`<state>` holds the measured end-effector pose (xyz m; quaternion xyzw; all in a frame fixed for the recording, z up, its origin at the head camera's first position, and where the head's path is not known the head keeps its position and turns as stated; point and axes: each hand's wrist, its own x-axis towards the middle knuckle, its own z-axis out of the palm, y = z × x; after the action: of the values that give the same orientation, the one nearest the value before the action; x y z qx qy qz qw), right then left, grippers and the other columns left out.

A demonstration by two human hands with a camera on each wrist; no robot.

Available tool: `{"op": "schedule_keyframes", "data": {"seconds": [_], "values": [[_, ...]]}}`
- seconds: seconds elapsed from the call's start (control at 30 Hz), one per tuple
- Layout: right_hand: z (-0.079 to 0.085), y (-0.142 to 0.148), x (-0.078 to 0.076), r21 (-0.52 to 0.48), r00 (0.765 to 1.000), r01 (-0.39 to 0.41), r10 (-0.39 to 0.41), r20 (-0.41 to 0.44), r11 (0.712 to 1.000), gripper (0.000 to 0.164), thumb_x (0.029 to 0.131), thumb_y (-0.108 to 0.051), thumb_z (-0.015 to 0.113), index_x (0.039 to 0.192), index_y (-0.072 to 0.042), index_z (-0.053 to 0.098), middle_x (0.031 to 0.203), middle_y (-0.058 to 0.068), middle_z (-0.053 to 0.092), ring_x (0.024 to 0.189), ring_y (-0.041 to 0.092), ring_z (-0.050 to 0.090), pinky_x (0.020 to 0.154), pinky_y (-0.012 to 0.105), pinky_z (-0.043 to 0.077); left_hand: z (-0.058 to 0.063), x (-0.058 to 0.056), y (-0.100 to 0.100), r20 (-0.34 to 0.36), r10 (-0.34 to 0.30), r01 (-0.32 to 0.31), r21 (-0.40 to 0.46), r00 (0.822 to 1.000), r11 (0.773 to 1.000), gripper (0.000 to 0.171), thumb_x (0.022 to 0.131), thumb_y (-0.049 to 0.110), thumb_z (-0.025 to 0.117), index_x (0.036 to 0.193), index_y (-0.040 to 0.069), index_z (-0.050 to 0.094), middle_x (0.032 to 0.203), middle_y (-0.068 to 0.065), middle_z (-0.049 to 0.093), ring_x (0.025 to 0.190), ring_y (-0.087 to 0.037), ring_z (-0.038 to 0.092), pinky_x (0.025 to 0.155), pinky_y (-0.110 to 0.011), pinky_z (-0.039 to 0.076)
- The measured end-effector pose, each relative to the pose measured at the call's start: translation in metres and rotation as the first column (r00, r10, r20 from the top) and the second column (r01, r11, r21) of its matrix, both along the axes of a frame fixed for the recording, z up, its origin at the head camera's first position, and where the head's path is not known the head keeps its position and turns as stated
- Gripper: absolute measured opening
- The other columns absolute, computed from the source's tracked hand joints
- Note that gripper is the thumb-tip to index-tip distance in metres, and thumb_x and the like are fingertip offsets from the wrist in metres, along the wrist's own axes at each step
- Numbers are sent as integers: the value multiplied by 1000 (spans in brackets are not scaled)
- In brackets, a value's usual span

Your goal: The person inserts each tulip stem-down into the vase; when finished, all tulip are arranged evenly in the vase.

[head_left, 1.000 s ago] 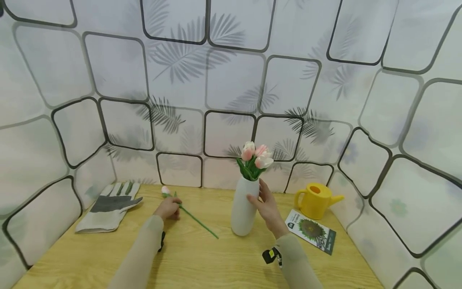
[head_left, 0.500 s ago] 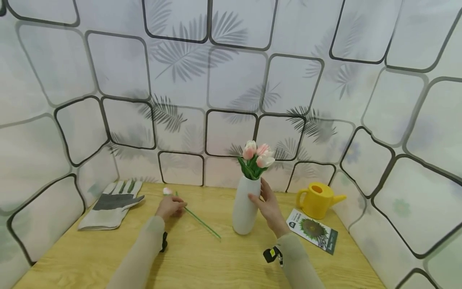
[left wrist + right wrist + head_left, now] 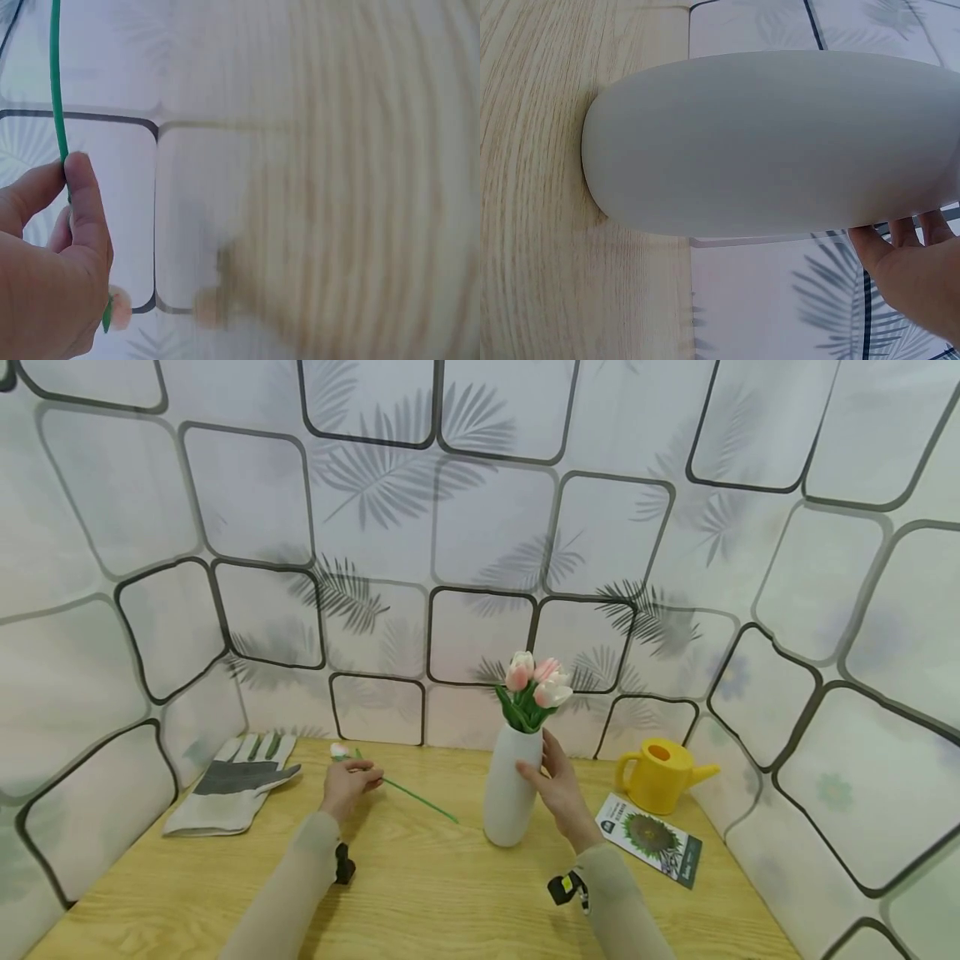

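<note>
My left hand (image 3: 349, 789) pinches the green stem of a single pink-and-white tulip (image 3: 405, 791) between thumb and fingertips. Its bloom lies beyond the hand, and the stem's bare end points right toward the vase. The left wrist view shows the stem (image 3: 57, 82) rising from the fingertips, with part of the bloom (image 3: 120, 307) behind the hand (image 3: 64, 277). A tall white vase (image 3: 512, 785) stands upright on the table, holding several pink-and-white tulips (image 3: 534, 681). With the thumb in front, my right hand (image 3: 558, 789) grips its upper right side; some fingers are hidden behind it.
A grey-and-white work glove (image 3: 225, 789) lies at the left. Right of the vase stand a yellow watering can (image 3: 656, 777) and, flat before it, a packet with a sunflower picture (image 3: 648, 839). Patterned cloth (image 3: 480, 552) encloses the wooden table (image 3: 420, 902) at the back and sides.
The left hand has lifted the single tulip, whose stem end has risen off the tabletop. The right hand and the vase keep their places; the view has shifted slightly.
</note>
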<state>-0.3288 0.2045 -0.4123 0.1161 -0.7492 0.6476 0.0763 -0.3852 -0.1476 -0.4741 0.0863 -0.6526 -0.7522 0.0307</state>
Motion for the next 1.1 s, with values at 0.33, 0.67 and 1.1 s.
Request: {"op": "schedule_keyframes", "data": {"seconds": [0.33,0.67,1.1], "values": [[-1,1,1,4,1000,8,-8,7,1000,76,94,-23,68,156,-23,24,157,12,32,143,36,34,117,58,29,10,3,13,-73,126,-108,208,989,972,41,89,-7,66,127,-2,54,102,-7,45,75,-8,67,86,-24,58],[2,0,1,0,1000,18,-18,12,1000,77,93,-23,69,156,-22,24,157,13,32,144,36,33,117,58,28,25,4,29,-221,284,-204,324,933,924,37,83,-11,70,118,2,63,98,-8,54,80,-12,66,85,-27,59],[1,1,-1,-2,1000,-3,3,21,1000,76,95,-21,67,157,-21,22,159,13,30,145,36,31,118,58,28,57,21,43,-373,239,-105,345,897,933,37,89,-8,65,125,-1,61,112,-5,60,88,-10,71,85,-27,59]]}}
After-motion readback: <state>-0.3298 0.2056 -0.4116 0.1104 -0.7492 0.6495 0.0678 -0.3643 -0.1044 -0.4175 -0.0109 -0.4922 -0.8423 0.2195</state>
